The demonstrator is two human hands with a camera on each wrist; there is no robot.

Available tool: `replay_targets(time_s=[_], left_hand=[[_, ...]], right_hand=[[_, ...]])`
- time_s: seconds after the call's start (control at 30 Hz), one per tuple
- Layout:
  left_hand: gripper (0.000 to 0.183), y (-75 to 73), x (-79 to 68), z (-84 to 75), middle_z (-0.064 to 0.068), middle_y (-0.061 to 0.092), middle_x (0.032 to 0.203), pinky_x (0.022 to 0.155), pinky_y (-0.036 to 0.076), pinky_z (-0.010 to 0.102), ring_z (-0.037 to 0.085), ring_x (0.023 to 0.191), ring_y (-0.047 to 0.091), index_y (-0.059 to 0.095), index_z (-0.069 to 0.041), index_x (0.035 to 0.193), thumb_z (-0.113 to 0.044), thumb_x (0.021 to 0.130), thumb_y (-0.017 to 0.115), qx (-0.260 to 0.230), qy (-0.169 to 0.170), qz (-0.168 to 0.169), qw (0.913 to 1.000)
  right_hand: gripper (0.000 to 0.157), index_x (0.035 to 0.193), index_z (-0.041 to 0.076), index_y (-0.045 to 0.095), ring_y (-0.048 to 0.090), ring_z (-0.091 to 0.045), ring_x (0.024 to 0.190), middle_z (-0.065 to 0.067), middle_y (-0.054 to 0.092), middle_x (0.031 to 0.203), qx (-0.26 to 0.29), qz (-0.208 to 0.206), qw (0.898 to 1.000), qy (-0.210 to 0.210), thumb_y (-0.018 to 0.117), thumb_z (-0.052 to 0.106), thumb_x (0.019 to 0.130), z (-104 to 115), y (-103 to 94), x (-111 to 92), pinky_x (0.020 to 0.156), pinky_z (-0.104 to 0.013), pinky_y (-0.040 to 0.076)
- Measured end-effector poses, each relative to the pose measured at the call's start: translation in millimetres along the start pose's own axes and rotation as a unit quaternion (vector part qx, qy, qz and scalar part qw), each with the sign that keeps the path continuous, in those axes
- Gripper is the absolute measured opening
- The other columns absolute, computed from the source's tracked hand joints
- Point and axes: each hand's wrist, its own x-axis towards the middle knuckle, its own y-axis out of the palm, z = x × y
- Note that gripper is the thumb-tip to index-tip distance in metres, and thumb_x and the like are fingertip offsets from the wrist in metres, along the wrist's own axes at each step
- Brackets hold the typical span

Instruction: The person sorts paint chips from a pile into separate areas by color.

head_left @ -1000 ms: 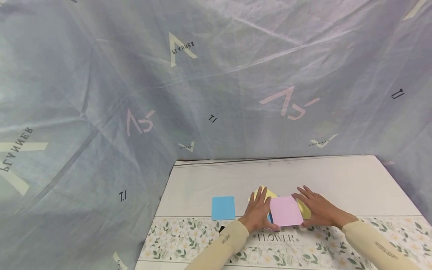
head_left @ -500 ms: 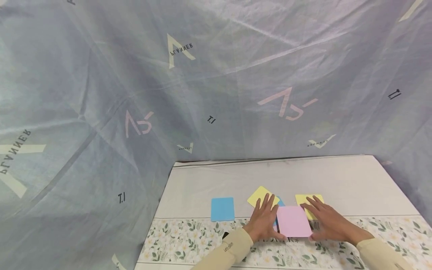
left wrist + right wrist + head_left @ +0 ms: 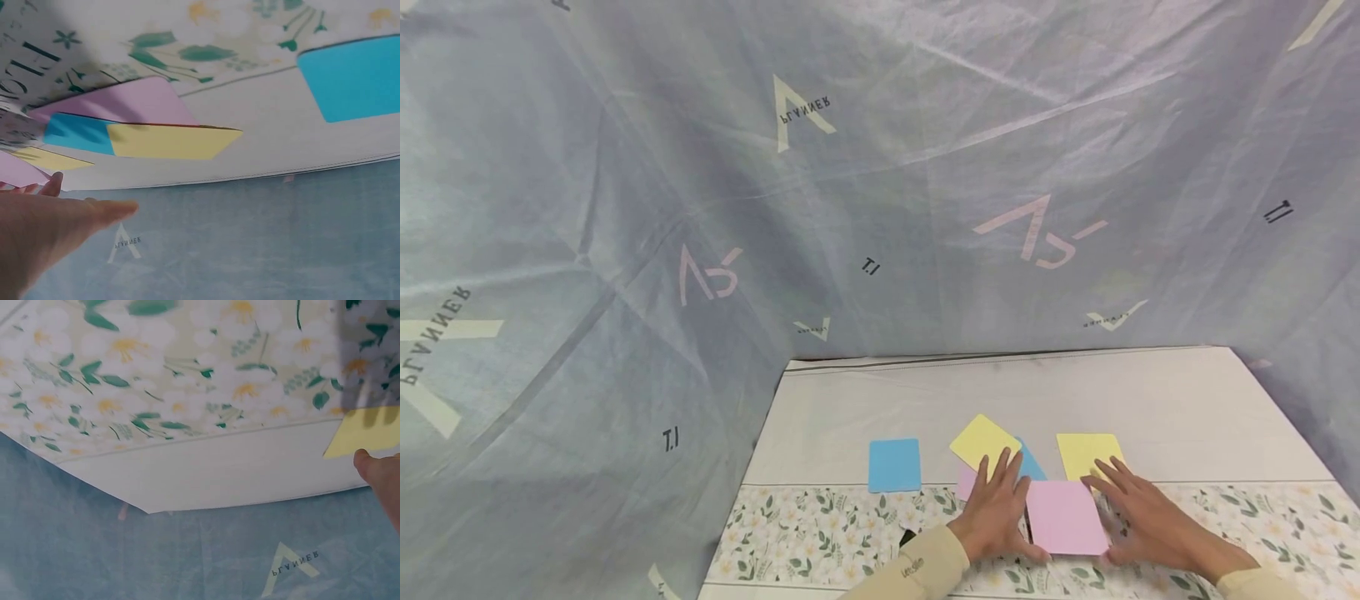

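Observation:
Both hands hold a pink square card [image 3: 1067,517] between them, in front of the other cards. My left hand [image 3: 996,521] has its thumb at the near left corner and its index finger near the far left corner. On the other side my right hand [image 3: 1153,521] spans the right edge between thumb and index finger. Behind the left fingers lie a tilted yellow card [image 3: 981,442], a partly covered blue card [image 3: 1030,462] and a mostly hidden pink card [image 3: 964,483]. A second yellow card [image 3: 1086,454] lies beyond the right fingertips.
A separate blue card [image 3: 895,465] lies to the left. The white table cover [image 3: 1165,400] has a flower-printed band [image 3: 805,533] along its near part. Grey-blue sheeting [image 3: 880,167] hangs behind the table and at both sides. A small black object [image 3: 907,537] shows beside the left sleeve.
Both hands have drawn the pink card nearer to the person and slightly right. More of the two yellow cards and the blue card behind it now shows.

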Motion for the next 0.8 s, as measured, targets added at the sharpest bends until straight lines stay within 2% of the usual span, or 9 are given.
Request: replay_targets(time_s=[0.13,0.3,0.43,0.53,0.6,0.63,0.67,0.77,0.8], left_hand=[[0.112,3.1,-1.9,-4.8,0.011,0.016,0.166,0.122,0.020,0.054,0.031,0.155,0.009,0.045,-0.018,0.149,-0.093,0.067,0.052,0.007,0.010,-0.006,0.9999],[0.112,7.2,-5.3,-9.2,0.012,0.015,0.166,0.121,0.020,0.055,0.032,0.155,0.007,0.045,-0.019,0.148,-0.095,0.065,0.050,0.010,0.022,-0.003,0.9997],[0.113,11.3,-7.7,-13.5,0.011,0.010,0.167,0.122,0.017,0.054,0.031,0.155,0.002,0.045,-0.020,0.148,-0.097,0.065,0.044,0.031,0.035,0.007,0.9989],[0.115,12.7,-9.5,-17.9,0.010,0.008,0.168,0.124,0.015,0.052,0.029,0.155,0.000,0.045,-0.020,0.148,-0.098,0.064,0.040,0.044,0.037,0.016,0.9982],[0.115,14.0,-10.3,-20.2,0.009,0.006,0.168,0.124,0.014,0.051,0.029,0.155,-0.002,0.045,-0.020,0.148,-0.099,0.064,0.039,0.048,0.037,0.018,0.9980],[0.116,14.4,-10.4,-21.1,0.010,0.006,0.168,0.124,0.014,0.051,0.029,0.155,-0.002,0.046,-0.020,0.148,-0.099,0.064,0.039,0.050,0.038,0.018,0.9979],[0.116,15.1,-10.4,-21.9,0.010,0.006,0.168,0.124,0.013,0.051,0.029,0.155,-0.002,0.046,-0.020,0.148,-0.099,0.064,0.038,0.052,0.038,0.019,0.9977],[0.116,16.1,-10.4,-24.1,0.010,0.007,0.168,0.124,0.014,0.051,0.029,0.155,-0.002,0.047,-0.019,0.146,-0.100,0.063,0.037,0.056,0.039,0.018,0.9975],[0.116,16.6,-10.3,-24.7,0.010,0.008,0.168,0.124,0.015,0.051,0.030,0.155,0.000,0.047,-0.019,0.146,-0.100,0.063,0.037,0.058,0.039,0.016,0.9974]], right_hand=[[0.105,0.143,0.012,0.049,0.001,-0.013,0.153,-0.025,0.045,0.148,-0.016,-0.022,1.000,-0.012,0.079,0.071,0.061,0.1,4.1,-9.6,0.086,-0.071,0.043],[0.106,0.139,0.013,0.053,0.010,-0.025,0.154,-0.027,0.047,0.145,-0.030,-0.037,0.999,-0.010,0.080,0.074,0.056,2.6,10.9,-16.7,0.088,-0.068,0.042],[0.110,0.137,0.011,0.055,-0.003,-0.018,0.154,-0.031,0.049,0.141,-0.033,-0.056,0.998,-0.020,0.080,0.077,0.052,1.1,17.4,-22.0,0.087,-0.070,0.040],[0.111,0.136,0.010,0.055,-0.016,-0.002,0.148,-0.027,0.047,0.144,-0.040,-0.061,0.997,-0.029,0.077,0.080,0.052,-1.0,21.9,-27.5,0.091,-0.077,0.034],[0.112,0.137,0.009,0.055,-0.016,-0.003,0.149,-0.023,0.044,0.149,-0.044,-0.067,0.996,-0.035,0.077,0.079,0.053,-2.3,24.5,-30.6,0.107,-0.078,0.015],[0.111,0.137,0.009,0.055,-0.015,-0.004,0.150,-0.020,0.043,0.150,-0.046,-0.068,0.996,-0.039,0.078,0.078,0.053,-2.9,25.6,-32.0,0.113,-0.073,0.004],[0.112,0.137,0.008,0.054,-0.015,-0.006,0.150,-0.017,0.039,0.153,-0.047,-0.071,0.995,-0.044,0.079,0.078,0.053,-3.8,26.5,-33.0,0.118,-0.061,-0.007],[0.111,0.137,0.006,0.054,-0.011,-0.009,0.152,-0.008,0.032,0.159,-0.047,-0.086,0.993,-0.065,0.082,0.074,0.053,-6.7,28.4,-34.6,0.112,-0.023,-0.016],[0.111,0.136,0.006,0.054,-0.011,-0.010,0.153,-0.005,0.028,0.161,-0.052,-0.090,0.992,-0.072,0.082,0.074,0.053,-7.7,28.7,-34.8,0.112,-0.020,-0.016]])
